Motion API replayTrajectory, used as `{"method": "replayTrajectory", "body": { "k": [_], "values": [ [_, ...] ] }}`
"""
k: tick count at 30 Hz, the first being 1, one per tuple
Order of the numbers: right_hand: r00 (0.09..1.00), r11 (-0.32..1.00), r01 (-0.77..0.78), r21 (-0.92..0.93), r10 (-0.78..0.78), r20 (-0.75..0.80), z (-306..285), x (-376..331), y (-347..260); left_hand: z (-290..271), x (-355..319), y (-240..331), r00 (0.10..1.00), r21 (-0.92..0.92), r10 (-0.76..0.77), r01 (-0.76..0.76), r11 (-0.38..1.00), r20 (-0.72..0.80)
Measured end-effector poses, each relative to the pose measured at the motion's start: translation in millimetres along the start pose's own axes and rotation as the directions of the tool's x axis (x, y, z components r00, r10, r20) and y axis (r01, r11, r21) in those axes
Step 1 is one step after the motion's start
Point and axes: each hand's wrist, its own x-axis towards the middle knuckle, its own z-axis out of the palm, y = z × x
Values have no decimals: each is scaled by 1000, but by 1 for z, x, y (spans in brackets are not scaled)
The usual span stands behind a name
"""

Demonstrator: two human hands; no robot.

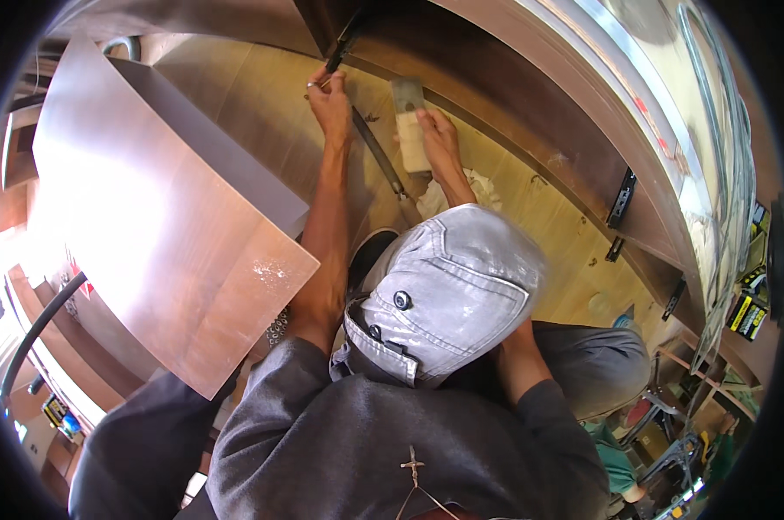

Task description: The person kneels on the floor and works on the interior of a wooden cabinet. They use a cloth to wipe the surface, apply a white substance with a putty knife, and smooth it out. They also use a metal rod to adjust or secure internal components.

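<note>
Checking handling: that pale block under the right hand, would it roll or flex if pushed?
The pale block looks flat-sided and rectangular, so it would probably slide, not roll. The right hand presses it without visible bending, suggesting stiffness. It looks fairly light.

Loose panel (162, 208) left of both hands, wooden block (411, 130) right of metal rod (376, 152)

There are two hands, the left hand (330, 102) and the right hand (438, 134). I count one wooden block (412, 130), one long metal rod (377, 154), one white rag (444, 196) and three black brackets (622, 198).
</note>
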Motion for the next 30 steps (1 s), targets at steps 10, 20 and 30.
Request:
{"method": "replayTrajectory", "body": {
  "k": [10,20,30],
  "values": [
    [995,996,79,-41,-82,-57,74,78,-46,-10,2,1,998,27,47,-46,999,-32],
    [986,974,-126,189,103,129,92,19,-56,-46,-5,18,994,233,92,-76,970,-59],
    [939,879,343,-330,-315,137,80,24,-10,-34,-15,34,976,306,187,-143,941,-116]
  ]
}}
